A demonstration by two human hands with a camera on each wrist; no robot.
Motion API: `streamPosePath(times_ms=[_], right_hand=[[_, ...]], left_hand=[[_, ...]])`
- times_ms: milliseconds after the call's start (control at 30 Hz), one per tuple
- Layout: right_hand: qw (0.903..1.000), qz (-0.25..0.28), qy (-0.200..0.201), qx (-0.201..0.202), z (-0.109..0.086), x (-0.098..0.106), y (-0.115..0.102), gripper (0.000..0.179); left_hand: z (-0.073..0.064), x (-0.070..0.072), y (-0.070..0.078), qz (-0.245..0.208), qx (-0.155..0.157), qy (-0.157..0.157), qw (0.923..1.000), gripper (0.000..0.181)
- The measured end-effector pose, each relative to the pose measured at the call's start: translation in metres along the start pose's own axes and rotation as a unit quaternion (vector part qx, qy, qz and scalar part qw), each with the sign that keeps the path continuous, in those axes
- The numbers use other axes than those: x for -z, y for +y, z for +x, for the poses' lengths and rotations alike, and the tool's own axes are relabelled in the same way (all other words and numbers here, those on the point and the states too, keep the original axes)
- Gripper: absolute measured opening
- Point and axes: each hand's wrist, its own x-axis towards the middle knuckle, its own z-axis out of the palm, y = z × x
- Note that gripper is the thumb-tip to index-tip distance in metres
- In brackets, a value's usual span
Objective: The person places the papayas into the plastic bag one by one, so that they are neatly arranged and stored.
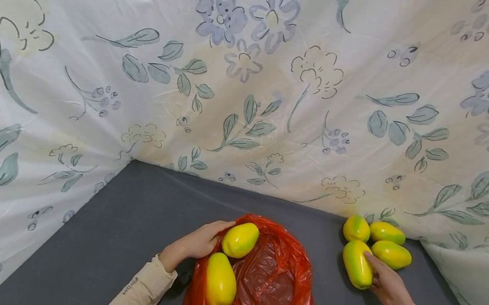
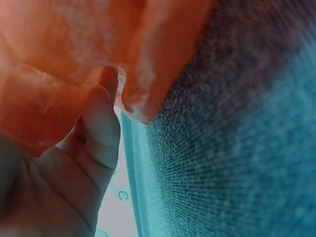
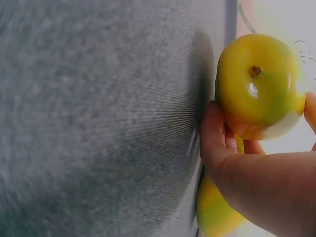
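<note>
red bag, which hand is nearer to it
Left. The left hand holds the left edge of the red bag; the right hand is apart from it, off to its right, gripping a yellow-green fruit.

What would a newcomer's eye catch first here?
The red plastic bag gapes at bottom centre of the head view, two yellow fruits inside along its left side. Next, to the right, comes the yellow-green fruit in the right grip, beside three more fruits. Floral fabric hangs behind.

Left fingers grip orange-red plastic (translucent, creased) beside a bluish, textured surface.
</note>
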Motion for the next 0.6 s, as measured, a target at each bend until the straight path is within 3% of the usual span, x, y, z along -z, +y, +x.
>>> streamPosePath(times_ms=[300,600], right_hand=[[0.999,-0.019,-0.033,0.022,-0.006,-0.006,-0.003,0.087],[0.9966,-0.04,-0.067,0.026,-0.015,-0.023,-0.012,0.09]], left_hand=[[0.0,0.0,0.0,-0.002,0.0,0.0,1.0,0.052],[-0.001,-0.001,0.0,-0.004,0.001,0.001,1.0,0.052]])
